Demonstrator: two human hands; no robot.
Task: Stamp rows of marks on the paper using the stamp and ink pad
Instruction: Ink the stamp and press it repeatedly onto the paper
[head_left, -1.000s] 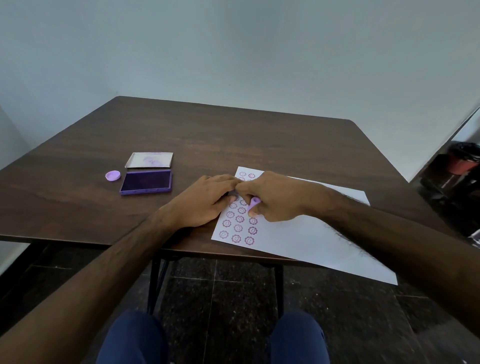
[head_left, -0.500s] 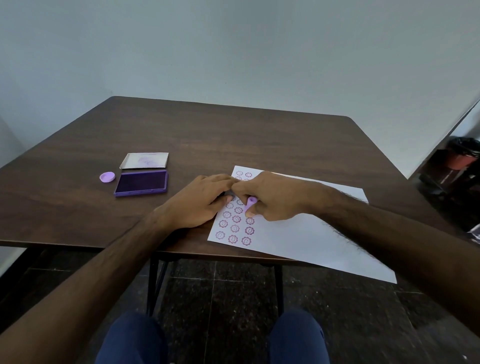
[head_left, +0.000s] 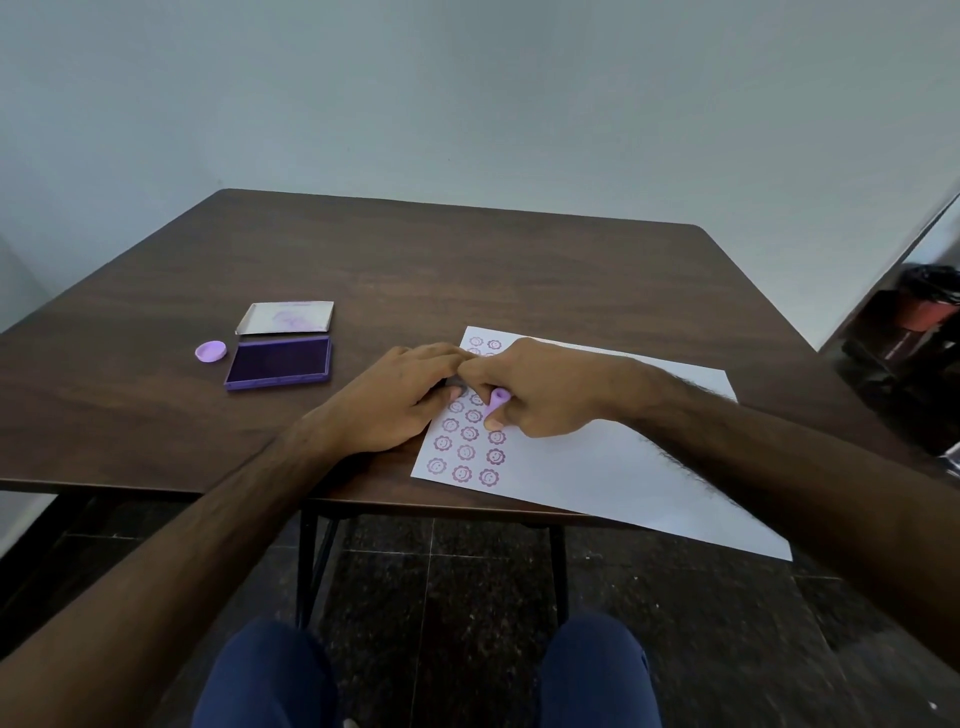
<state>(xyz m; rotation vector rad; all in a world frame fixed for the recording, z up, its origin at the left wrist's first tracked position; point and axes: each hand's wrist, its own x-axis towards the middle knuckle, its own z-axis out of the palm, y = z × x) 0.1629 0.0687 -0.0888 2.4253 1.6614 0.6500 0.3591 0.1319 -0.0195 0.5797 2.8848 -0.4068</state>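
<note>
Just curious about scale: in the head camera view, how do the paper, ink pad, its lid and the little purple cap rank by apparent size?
1. paper
2. ink pad and lid: look alike, unranked
3. purple cap

stamp (head_left: 497, 399) is light purple, same lilac as the round cap (head_left: 210, 351) by the ink pad (head_left: 279, 361), whose pad is deep violet in a purple case. its lid (head_left: 285, 317) is silvery-white with faint purple smears. paper (head_left: 597, 457) is white with three columns of purple flower-edged smiley marks (head_left: 466, 452); table (head_left: 415, 270) is dark brown woodgrain.
</note>
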